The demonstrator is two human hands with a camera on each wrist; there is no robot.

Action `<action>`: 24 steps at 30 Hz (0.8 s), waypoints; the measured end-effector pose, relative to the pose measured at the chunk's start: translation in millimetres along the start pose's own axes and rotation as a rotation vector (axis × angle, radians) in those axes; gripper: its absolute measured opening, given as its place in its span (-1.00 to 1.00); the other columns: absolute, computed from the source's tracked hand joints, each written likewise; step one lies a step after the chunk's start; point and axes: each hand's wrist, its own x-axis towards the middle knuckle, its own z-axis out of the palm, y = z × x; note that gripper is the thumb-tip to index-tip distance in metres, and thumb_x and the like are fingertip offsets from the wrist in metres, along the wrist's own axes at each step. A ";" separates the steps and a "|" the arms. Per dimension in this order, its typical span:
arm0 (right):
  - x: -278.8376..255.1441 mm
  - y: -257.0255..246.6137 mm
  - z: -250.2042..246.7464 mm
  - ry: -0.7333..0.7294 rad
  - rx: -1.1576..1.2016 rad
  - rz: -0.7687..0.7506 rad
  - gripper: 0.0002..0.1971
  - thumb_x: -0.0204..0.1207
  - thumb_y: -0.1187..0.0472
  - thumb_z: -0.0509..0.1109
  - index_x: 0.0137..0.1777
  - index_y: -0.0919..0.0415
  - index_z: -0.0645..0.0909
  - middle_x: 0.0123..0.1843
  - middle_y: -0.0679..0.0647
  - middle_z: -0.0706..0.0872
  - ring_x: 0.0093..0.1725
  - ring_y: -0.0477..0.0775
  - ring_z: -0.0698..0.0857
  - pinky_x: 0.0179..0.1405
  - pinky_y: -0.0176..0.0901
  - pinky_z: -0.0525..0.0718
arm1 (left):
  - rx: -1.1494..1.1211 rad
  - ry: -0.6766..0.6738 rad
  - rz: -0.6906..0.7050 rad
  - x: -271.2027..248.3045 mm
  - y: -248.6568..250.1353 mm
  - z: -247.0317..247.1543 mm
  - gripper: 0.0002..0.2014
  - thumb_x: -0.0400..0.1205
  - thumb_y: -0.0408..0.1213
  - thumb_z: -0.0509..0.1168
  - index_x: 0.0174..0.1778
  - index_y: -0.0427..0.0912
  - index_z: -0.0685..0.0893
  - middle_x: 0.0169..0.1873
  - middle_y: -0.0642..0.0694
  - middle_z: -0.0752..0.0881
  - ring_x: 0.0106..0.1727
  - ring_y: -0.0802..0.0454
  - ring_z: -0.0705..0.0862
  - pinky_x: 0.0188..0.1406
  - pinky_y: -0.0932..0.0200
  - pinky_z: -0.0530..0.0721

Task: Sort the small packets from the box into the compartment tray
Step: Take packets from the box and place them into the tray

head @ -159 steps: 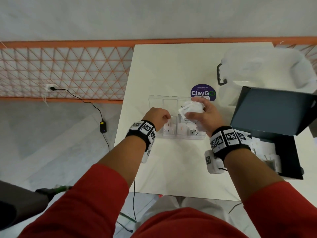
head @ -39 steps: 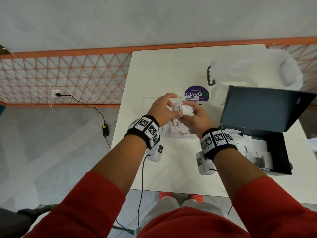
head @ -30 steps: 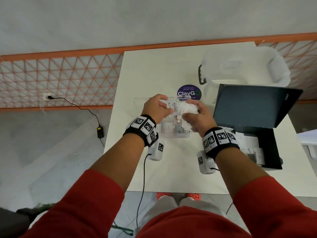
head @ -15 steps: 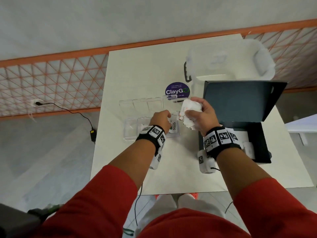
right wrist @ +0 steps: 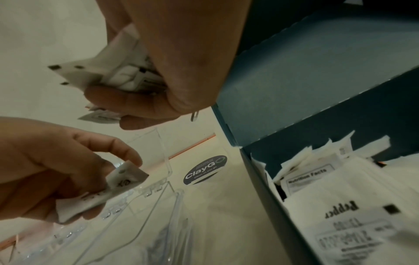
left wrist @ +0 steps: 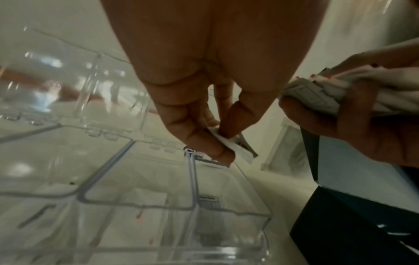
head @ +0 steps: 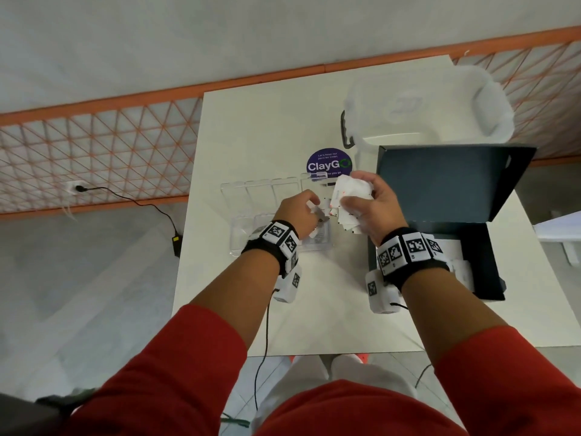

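- Packets are the business here, and they sit in three places: loose in the dark box (head: 471,259) at the right of the table (head: 251,127), bunched in one hand, and pinched singly in the other.
- Biggest thing on the table besides that box is a frosted plastic tub (head: 434,108) at the far right corner, well clear of the work; a round purple sticker (head: 328,165) lies just beyond the tray.
- Compartment tray (head: 251,196), clear plastic with its lid swung open to the far side, lies left of the box. A second ago both hands were together above it; now they have parted, and the whole scene sits further right in the head view because the head has turned.
- Right hand (head: 371,206) is clenched round a bunch of packets (head: 349,190), held up between tray and box; it has kept that bundle throughout.
- Left hand (head: 298,212) has drawn one off and come down low: thumb and fingers pinch a single packet (right wrist: 122,177) over the tray's rightmost near compartment (left wrist: 226,206).
- That compartment already holds at least one printed packet, visible through the clear wall in the left wrist view.
- To my eye the pick-off is done and the drop is what remains; letting go should land it in that cell.
- Plenty still waits in the box, one marked "Pepper" (right wrist: 344,209), so the sorting looks far from finished.
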 end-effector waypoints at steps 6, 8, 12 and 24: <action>-2.2 2.0 -4.0 -0.036 -0.005 0.041 -0.51 0.37 0.53 0.50 0.09 -0.10 0.68 0.15 0.16 0.69 -0.07 0.28 0.78 -0.15 0.32 0.78 | -0.165 0.088 -0.079 2.8 -1.9 -6.8 -0.78 0.56 -0.35 0.30 0.09 -0.04 0.63 -0.22 0.01 0.63 -0.27 0.08 0.64 -0.38 0.26 0.61; -3.8 4.1 -4.9 -0.091 -0.002 0.088 -0.53 0.38 0.54 0.50 0.08 -0.07 0.70 0.22 0.25 0.68 -0.03 0.33 0.76 -0.01 0.39 0.73 | -0.404 0.131 -0.145 3.3 -1.3 -16.1 -0.79 0.51 -0.43 0.35 0.01 -0.09 0.64 -0.09 -0.11 0.72 -0.15 -0.04 0.74 -0.24 0.09 0.78; -7.0 5.7 1.5 -0.246 0.041 0.138 -0.53 0.39 0.64 0.42 0.09 0.07 0.72 0.04 0.24 0.74 -0.19 0.15 0.79 -0.30 -0.03 0.76 | -0.720 0.067 -0.077 -3.0 6.8 -23.3 -0.82 0.50 -0.53 0.42 -0.15 -0.17 0.65 -0.17 -0.17 0.76 -0.17 -0.04 0.79 -0.28 0.14 0.78; -6.6 4.3 -19.5 -0.142 0.072 0.123 -0.52 0.37 0.64 0.44 0.15 0.12 0.77 0.02 0.20 0.78 -0.17 0.20 0.81 -0.24 -0.02 0.78 | 0.330 -0.177 -0.100 1.1 17.0 15.9 -0.81 0.58 -0.43 0.26 0.04 -0.30 0.74 0.05 -0.27 0.76 0.03 -0.24 0.73 -0.12 0.16 0.62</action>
